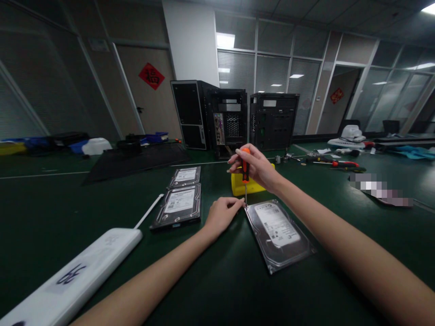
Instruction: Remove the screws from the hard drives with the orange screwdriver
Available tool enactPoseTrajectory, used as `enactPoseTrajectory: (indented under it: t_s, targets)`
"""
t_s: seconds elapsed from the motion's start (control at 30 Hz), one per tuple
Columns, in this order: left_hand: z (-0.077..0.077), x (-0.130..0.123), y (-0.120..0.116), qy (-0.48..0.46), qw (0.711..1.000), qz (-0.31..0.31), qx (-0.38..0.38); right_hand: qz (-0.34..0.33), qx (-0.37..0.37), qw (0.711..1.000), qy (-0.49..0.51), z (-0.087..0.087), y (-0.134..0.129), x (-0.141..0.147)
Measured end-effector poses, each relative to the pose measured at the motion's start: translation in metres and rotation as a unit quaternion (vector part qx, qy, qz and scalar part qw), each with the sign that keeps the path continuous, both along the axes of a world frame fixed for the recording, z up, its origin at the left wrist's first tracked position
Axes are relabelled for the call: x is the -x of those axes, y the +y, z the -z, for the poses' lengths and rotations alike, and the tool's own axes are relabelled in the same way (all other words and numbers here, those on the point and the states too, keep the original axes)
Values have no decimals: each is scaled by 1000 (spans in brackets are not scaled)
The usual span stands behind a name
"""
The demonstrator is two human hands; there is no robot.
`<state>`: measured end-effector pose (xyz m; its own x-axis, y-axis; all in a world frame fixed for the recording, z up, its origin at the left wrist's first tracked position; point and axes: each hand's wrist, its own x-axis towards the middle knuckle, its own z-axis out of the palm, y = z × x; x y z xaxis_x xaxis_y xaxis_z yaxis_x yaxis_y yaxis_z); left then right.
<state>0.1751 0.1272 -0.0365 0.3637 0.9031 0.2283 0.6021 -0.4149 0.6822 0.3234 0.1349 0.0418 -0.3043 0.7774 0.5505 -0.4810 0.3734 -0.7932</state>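
A screwdriver (pixel 245 166) with an orange and black handle stands upright in my right hand (pixel 257 165), its tip at the far left corner of a hard drive (pixel 288 251). That drive lies flat on the dark green table, label side up. My left hand (pixel 222 215) rests beside the same corner, thumb and forefinger pinched together close to the screwdriver's tip. Whatever may be between those fingertips is too small to make out. Behind the drive, partly hidden by my right hand, sits a yellow bin (pixel 253 186).
Left of my hands lie two more hard drives (pixel 180 206) (pixel 185 175). A white device (pixel 102 253) with a thin rod fills the near left. Computer cases (pixel 186 115) (pixel 275 120) stand at the back. Pliers and other tools (pixel 343 164) are scattered on the right.
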Motion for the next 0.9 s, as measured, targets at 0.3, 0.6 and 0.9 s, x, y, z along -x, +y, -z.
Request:
enactPoseTrajectory:
  t_s: [0.3, 0.6, 0.9]
  targets:
    - [-2, -1, -2, 0, 1000, -2, 4, 19, -21, 1000, -9, 4, 2, 2]
    - [-6, -2, -4, 4, 1000, -9, 10, -12, 6, 1000, -3, 1, 0, 2]
    - [-5, -1, -4, 0, 1000, 1, 7, -16, 22, 999, 28, 1, 4, -3]
